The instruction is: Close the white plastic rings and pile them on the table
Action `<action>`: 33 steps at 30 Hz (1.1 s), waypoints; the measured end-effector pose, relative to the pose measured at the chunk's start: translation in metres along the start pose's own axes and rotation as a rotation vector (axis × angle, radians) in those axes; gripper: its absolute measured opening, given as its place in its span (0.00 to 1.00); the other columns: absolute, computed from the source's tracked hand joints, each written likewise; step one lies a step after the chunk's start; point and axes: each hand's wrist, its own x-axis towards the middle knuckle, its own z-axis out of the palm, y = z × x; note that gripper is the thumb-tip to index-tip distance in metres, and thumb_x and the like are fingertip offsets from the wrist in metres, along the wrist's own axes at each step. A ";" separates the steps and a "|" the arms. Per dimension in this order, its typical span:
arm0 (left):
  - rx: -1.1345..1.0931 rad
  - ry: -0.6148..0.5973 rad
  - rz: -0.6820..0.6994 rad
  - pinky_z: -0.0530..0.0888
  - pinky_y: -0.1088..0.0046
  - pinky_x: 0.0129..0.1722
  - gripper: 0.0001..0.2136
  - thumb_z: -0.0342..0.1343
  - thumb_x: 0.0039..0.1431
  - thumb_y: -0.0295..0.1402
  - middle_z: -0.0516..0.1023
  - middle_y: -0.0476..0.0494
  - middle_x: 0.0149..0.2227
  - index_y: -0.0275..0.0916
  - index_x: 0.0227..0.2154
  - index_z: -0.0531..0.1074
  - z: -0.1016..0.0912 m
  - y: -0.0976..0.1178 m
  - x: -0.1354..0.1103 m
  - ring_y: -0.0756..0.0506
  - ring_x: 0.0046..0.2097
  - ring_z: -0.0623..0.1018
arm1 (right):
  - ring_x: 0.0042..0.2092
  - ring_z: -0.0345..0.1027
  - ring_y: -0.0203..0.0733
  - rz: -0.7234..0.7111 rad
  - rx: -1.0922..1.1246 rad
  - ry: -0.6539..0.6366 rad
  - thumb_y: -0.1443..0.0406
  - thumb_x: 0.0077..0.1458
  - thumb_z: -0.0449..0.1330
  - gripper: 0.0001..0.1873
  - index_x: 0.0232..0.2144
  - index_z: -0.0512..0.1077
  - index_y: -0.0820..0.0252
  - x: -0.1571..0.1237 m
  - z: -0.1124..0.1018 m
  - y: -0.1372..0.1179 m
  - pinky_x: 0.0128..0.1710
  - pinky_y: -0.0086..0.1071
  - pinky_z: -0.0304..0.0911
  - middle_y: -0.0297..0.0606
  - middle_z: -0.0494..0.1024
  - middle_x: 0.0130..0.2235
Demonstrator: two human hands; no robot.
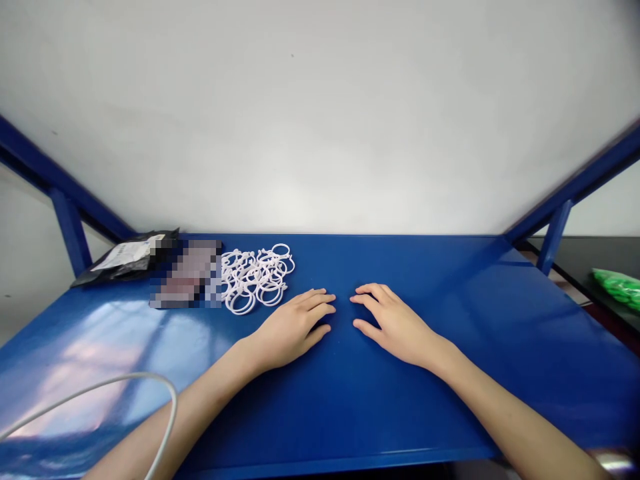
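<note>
My left hand (299,325) rests on the blue table (320,413), palm down with its fingers apart and nothing in it. Facing it a short gap away is my right hand (395,325), also open, its fingers stretched toward the left one. Just left of and beyond my left hand lies a loose heap of white plastic rings (257,277), each with a small knob or clasp. The rings overlap one another, and my left hand appears to be apart from them.
A black plastic bag with a white label (127,253) lies at the back left. Beside it is a blurred-out flat object (187,273). A white cable (125,377) loops across my left forearm. Blue frame bars stand at both sides. Farther right is a bag of green items (617,287).
</note>
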 end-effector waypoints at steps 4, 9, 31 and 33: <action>0.016 0.022 0.026 0.74 0.52 0.61 0.13 0.55 0.68 0.32 0.78 0.39 0.58 0.42 0.53 0.75 -0.001 -0.003 0.001 0.38 0.62 0.75 | 0.62 0.64 0.55 -0.005 -0.009 -0.004 0.56 0.68 0.57 0.19 0.59 0.70 0.50 0.000 0.000 -0.001 0.61 0.55 0.66 0.43 0.71 0.60; 0.214 0.271 -0.091 0.71 0.49 0.63 0.11 0.53 0.69 0.35 0.81 0.40 0.54 0.41 0.49 0.78 -0.023 -0.030 0.000 0.37 0.59 0.77 | 0.62 0.64 0.56 0.006 -0.018 -0.024 0.57 0.68 0.58 0.19 0.59 0.70 0.52 0.001 -0.002 -0.002 0.62 0.54 0.66 0.44 0.71 0.60; 0.350 0.037 -0.591 0.54 0.40 0.69 0.29 0.44 0.69 0.55 0.64 0.37 0.69 0.43 0.64 0.68 -0.032 -0.095 -0.016 0.30 0.71 0.61 | 0.64 0.63 0.56 0.021 -0.024 -0.062 0.55 0.69 0.55 0.22 0.61 0.70 0.54 -0.002 -0.005 -0.002 0.62 0.55 0.66 0.45 0.70 0.62; 0.347 0.072 -0.567 0.57 0.40 0.68 0.27 0.44 0.69 0.53 0.67 0.36 0.68 0.43 0.61 0.70 -0.032 -0.096 -0.016 0.31 0.69 0.63 | 0.64 0.63 0.57 0.021 -0.029 -0.061 0.55 0.68 0.56 0.22 0.61 0.70 0.54 -0.002 -0.005 -0.002 0.62 0.55 0.66 0.45 0.70 0.62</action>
